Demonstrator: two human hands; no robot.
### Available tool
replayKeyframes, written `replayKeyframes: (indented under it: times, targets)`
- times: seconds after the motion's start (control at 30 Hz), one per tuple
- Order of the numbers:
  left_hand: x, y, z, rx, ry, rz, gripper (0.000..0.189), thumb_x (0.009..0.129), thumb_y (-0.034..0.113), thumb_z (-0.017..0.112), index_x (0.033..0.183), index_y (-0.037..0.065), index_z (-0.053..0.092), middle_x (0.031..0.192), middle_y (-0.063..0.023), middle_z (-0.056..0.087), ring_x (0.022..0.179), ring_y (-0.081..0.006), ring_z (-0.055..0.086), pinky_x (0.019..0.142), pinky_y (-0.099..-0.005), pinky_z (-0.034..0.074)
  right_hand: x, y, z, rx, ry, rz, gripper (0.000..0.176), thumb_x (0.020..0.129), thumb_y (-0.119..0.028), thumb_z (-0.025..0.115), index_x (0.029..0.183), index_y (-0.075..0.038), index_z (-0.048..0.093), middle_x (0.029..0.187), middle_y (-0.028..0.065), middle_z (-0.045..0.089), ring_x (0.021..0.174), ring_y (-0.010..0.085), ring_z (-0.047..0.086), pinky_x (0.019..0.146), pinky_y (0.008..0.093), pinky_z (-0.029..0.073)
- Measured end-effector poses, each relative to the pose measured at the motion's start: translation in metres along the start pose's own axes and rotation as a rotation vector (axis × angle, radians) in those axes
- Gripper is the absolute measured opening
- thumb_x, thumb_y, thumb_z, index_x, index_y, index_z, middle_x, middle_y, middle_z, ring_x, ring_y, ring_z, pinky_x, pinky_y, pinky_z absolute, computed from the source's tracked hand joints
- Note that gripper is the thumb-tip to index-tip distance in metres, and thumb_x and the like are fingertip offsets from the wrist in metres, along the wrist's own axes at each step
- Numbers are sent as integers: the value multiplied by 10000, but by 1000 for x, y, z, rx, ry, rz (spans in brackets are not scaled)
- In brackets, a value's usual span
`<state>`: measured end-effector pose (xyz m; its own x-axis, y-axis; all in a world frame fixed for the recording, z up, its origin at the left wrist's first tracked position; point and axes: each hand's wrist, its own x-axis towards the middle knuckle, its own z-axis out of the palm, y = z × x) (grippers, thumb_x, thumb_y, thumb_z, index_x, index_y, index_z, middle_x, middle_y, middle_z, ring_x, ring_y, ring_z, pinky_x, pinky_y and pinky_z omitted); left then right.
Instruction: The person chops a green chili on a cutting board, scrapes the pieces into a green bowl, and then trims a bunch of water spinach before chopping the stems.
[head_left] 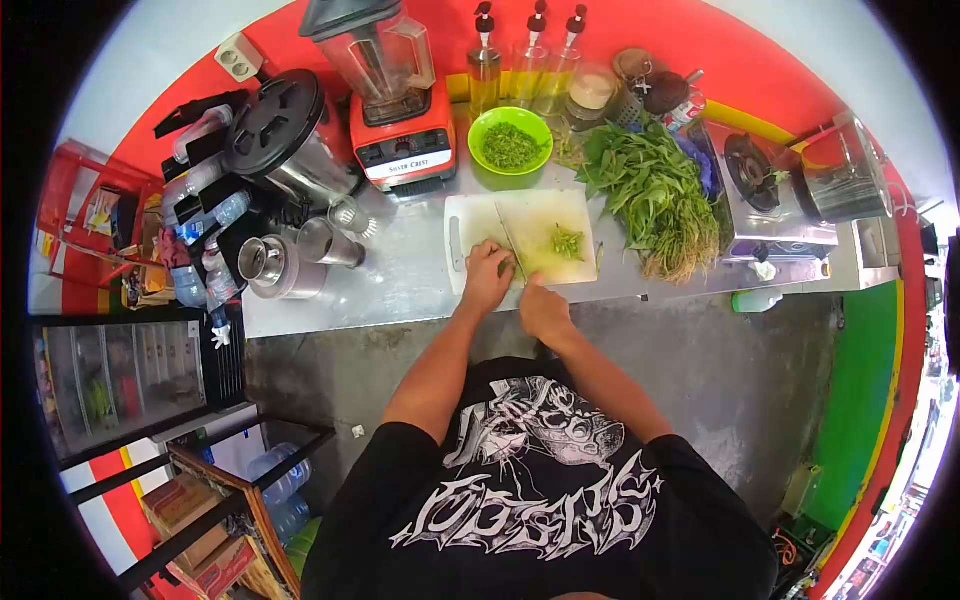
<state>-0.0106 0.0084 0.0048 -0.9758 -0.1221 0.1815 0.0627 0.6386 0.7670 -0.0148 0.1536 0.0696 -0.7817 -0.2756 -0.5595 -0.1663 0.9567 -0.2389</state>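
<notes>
A white cutting board (470, 215) lies at the front edge of the metal counter. My right hand (545, 312) is closed around the handle of a knife (510, 232), whose blade points away across the board. Just left of the blade, my left hand (489, 277) rests on the board with its fingers bent over a small bit of greens, which they mostly hide. Chopped greens (567, 242) lie on the board to the right of the blade. Behind the board stands a green bowl (547, 130) holding cut greens (510, 146).
Leafy stalks (650, 190) are heaped right of the board, beside a stove (780, 225) with a pot (850, 180). A blender (405, 140), bottles (485, 70) and a jar (592, 90) line the back. Metal cups (328, 243) stand at the left.
</notes>
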Motion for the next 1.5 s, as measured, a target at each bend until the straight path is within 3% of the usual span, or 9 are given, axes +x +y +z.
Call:
replayKeyframes:
  times: [0.3, 0.37, 0.43, 0.67, 0.93, 1.1, 1.17, 1.3, 1.5]
  targets:
    - [-3, -6, -2, -59, 39, 39, 166, 842, 89, 743, 1003, 53, 725, 989, -99, 619, 1025, -327, 556, 938, -441, 405, 1, -7, -15, 38, -46, 7, 487, 916, -127, 539, 1328, 86, 392, 1095, 319, 698, 1047, 453, 697, 922, 522, 541]
    - [-5, -6, 4, -74, 65, 29, 150, 844, 85, 744, 989, 52, 729, 970, -97, 629, 1006, -327, 562, 932, -446, 409, -4, -8, -4, 63, -15, 37, 425, 928, -118, 545, 1290, 67, 422, 1077, 297, 713, 1036, 422, 714, 911, 486, 560]
    - [-5, -6, 4, -17, 114, 79, 129, 856, 69, 727, 969, 6, 718, 956, -120, 637, 950, -346, 568, 858, -450, 455, -2, -10, -7, 79, -22, 50, 431, 917, -109, 545, 1288, 68, 416, 1097, 311, 702, 1059, 436, 699, 925, 504, 545]
    - [-5, -5, -2, -98, 110, 90, 86, 896, 39, 675, 963, 14, 723, 939, -116, 639, 933, -337, 569, 832, -439, 453, 16, -14, -25, 29, -18, -8, 424, 906, -112, 548, 1266, 76, 428, 1117, 326, 690, 1081, 446, 686, 943, 506, 530]
    - [-5, 0, -11, -137, 19, 39, 231, 768, 74, 751, 993, 44, 706, 944, -115, 658, 950, -333, 591, 878, -433, 460, 6, -12, -34, 1, -96, 28, 467, 913, -131, 566, 1310, 74, 431, 1174, 298, 689, 1135, 417, 677, 978, 470, 527]
    - [-4, -1, -10, -102, 51, 89, 272, 760, 49, 763, 1024, 50, 697, 955, -113, 655, 943, -325, 574, 847, -420, 467, 5, -6, -25, 35, -89, 50, 417, 930, -148, 537, 1276, 63, 440, 1155, 299, 694, 1124, 420, 681, 970, 479, 530]
    - [-4, -4, -8, -113, 44, 100, 273, 756, 43, 764, 1020, 50, 699, 967, -110, 661, 947, -324, 576, 851, -420, 466, 5, -3, -19, 78, -37, 27, 385, 957, -178, 459, 1262, 54, 437, 1133, 336, 684, 1109, 460, 671, 986, 530, 497]
    - [-5, 2, -13, -94, 19, 108, 250, 765, 98, 757, 1010, 79, 711, 968, -91, 663, 1003, -322, 578, 907, -439, 430, 8, -4, -17, 12, -52, 36, 404, 954, -158, 510, 1287, 59, 438, 1130, 294, 701, 1091, 420, 695, 956, 494, 536]
    - [-6, 9, -12, -14, -13, 115, 245, 755, 113, 766, 991, 100, 705, 940, -53, 658, 1004, -298, 575, 900, -430, 411, 6, 0, -21, 59, -63, 10, 380, 939, -147, 502, 1253, 54, 430, 1141, 336, 680, 1095, 469, 673, 979, 526, 507]
